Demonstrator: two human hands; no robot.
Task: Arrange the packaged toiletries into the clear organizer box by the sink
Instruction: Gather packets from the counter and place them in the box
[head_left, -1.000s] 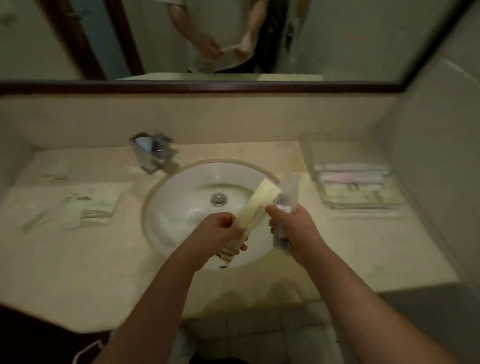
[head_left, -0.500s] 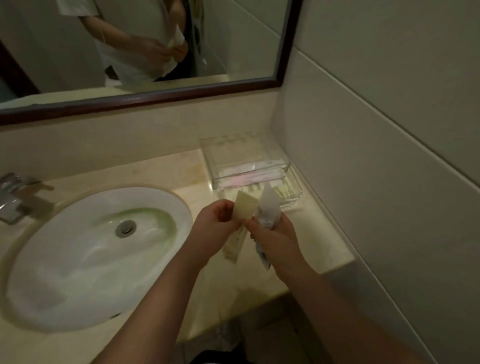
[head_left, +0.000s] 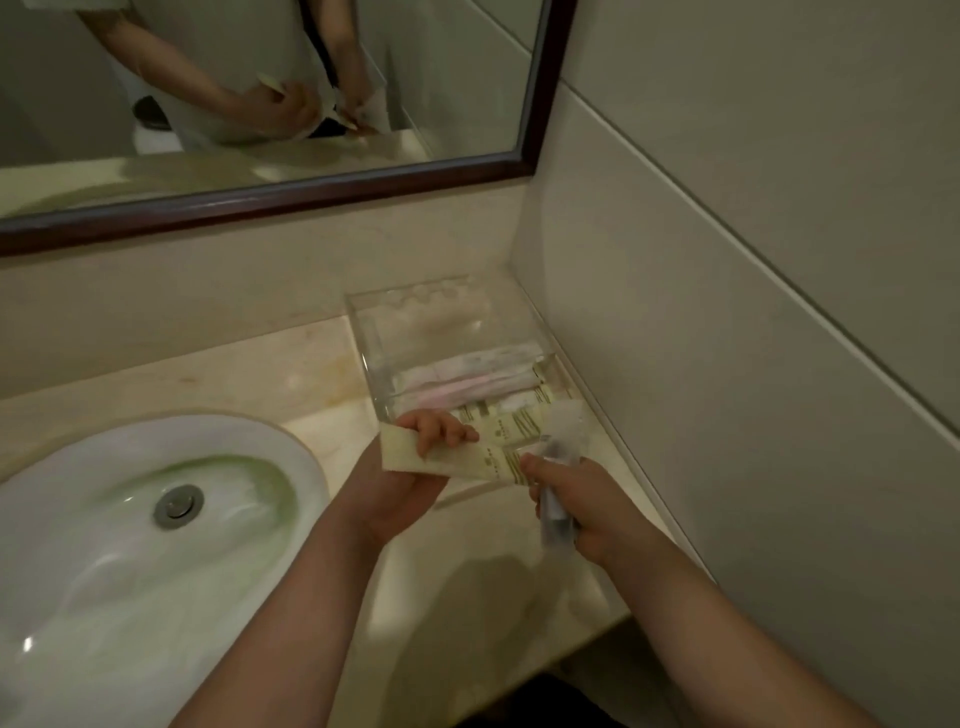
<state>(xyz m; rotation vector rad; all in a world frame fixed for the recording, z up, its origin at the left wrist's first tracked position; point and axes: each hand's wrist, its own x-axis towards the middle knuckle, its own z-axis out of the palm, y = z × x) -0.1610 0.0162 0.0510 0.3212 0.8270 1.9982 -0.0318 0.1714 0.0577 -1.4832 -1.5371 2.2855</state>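
A clear organizer box (head_left: 363, 332) stands on the counter in the corner by the right wall. Inside it lie pink-and-white wrapped packets (head_left: 467, 379) and cream printed packets (head_left: 524, 415). My left hand (head_left: 405, 483) grips a long cream packet (head_left: 467, 460) by its left end and holds it flat over the box's near edge. My right hand (head_left: 582, 504) grips a clear plastic-wrapped item (head_left: 558, 467) that stands upright, and its thumb touches the cream packet's right end.
A white oval sink (head_left: 130, 545) with a metal drain (head_left: 178, 505) fills the left. The beige counter (head_left: 493, 571) ends close behind my wrists. A tiled wall (head_left: 753, 312) closes the right side. A dark-framed mirror (head_left: 291, 187) hangs above.
My view swung right from the sink to the box. Both hands carried their packets from over the basin to the box's near edge, and the cream packet turned from upright to lying flat.
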